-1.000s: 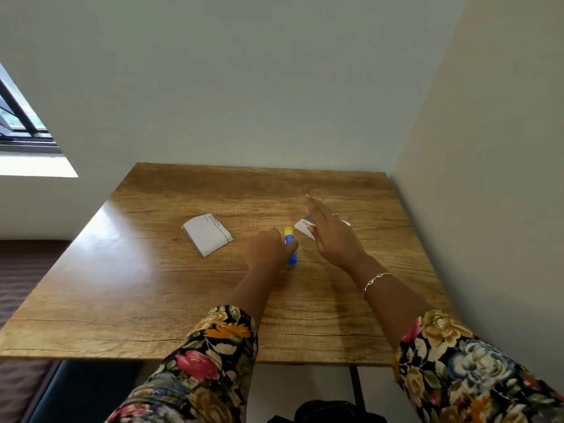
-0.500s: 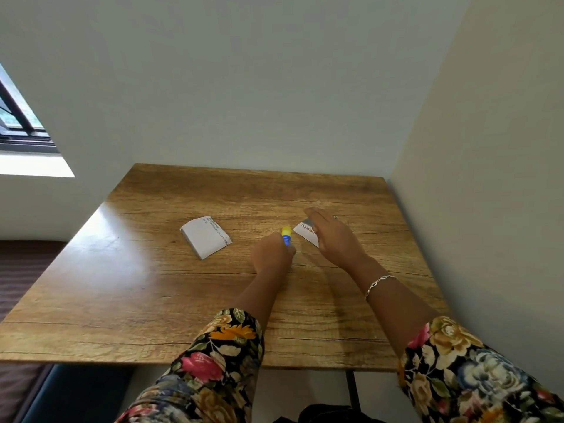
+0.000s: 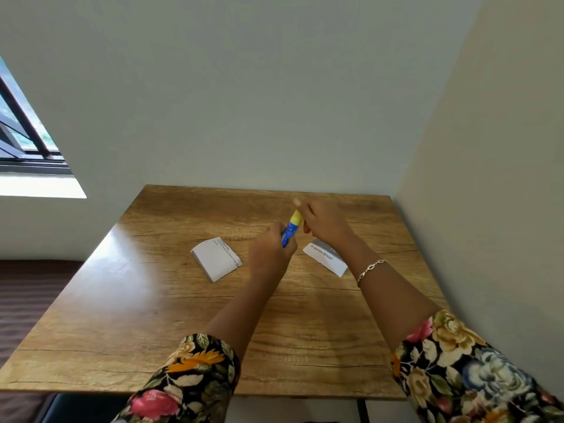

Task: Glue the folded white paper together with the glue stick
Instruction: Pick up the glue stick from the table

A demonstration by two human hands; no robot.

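A blue glue stick with a yellow cap is held above the wooden table, tilted up and to the right. My left hand grips its blue body. My right hand has its fingers closed around the yellow cap. One folded white paper lies flat to the left of my left hand. A second folded white paper, printed "Organize Bread", lies under my right wrist.
The table stands in a corner, with a wall behind and a wall on the right. A window is at the far left. The table's front edge runs near my floral sleeves.
My left hand has lifted the glue stick off the table. My right hand has left the right paper and closed on the yellow cap.
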